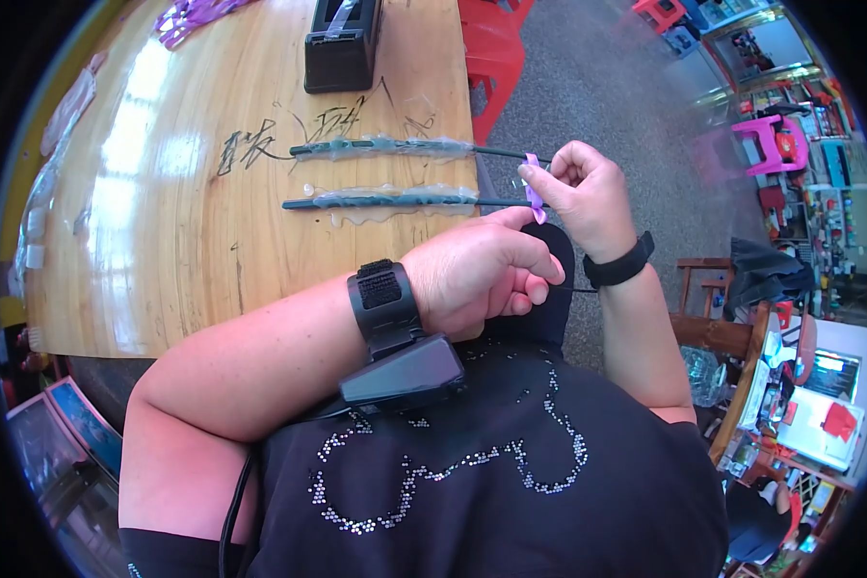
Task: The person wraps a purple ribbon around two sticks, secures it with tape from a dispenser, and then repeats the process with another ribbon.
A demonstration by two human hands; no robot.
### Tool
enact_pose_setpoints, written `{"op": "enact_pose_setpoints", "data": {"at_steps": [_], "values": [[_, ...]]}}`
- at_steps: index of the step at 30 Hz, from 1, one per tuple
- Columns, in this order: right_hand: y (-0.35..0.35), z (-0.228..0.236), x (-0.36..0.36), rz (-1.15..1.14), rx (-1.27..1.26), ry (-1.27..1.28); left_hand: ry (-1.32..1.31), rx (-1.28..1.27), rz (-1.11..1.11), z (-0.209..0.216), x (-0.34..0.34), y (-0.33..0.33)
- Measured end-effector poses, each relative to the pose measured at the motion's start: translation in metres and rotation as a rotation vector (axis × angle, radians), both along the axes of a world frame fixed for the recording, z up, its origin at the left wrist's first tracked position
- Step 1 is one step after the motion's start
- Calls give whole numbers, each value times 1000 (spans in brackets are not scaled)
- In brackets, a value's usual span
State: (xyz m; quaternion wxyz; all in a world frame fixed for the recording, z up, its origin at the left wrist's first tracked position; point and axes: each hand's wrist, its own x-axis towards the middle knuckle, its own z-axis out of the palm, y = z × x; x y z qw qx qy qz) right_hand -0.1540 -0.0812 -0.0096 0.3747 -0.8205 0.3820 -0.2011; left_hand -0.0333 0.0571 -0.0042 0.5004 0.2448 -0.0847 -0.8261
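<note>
Two thin dark green rods run side by side across the table top and past its right edge, the far rod [385,146] and the near rod [395,201]. A purple ribbon [533,191] spans the two rods beyond the edge. My right hand [592,193] pinches it near the far rod with thumb and forefinger. My left hand [486,267] reaches to the ribbon's lower end beside the near rod; one finger is stretched to it and the others are curled. What exactly the left fingertips grip is partly hidden.
Clear hardened glue [356,220] coats both rods on the wooden table [202,250]. A black holder [340,58] stands at the back, with purple material [193,21] to its left. Red stools [491,58] stand past the right edge; a pink stool [769,146] is farther right.
</note>
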Motion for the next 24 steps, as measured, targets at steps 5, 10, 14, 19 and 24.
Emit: {"op": "enact_pose_setpoints", "data": {"at_steps": [5, 10, 14, 19, 24], "values": [[6, -1, 1, -60, -85, -24, 5, -11, 4, 1, 1, 0], [-6, -8, -19, -257, 437, -456, -10, -7, -4, 3, 1, 0], [-10, -47, -31, -266, 957, -587, -23, -43, -34, 4, 0, -1], [12, -52, -8, 72, 1458, -575, -36, -4, -6, 11, 0, 0], [9, -55, -4, 284, 1611, -773, -46, 34, 9, 11, -1, 1]]}}
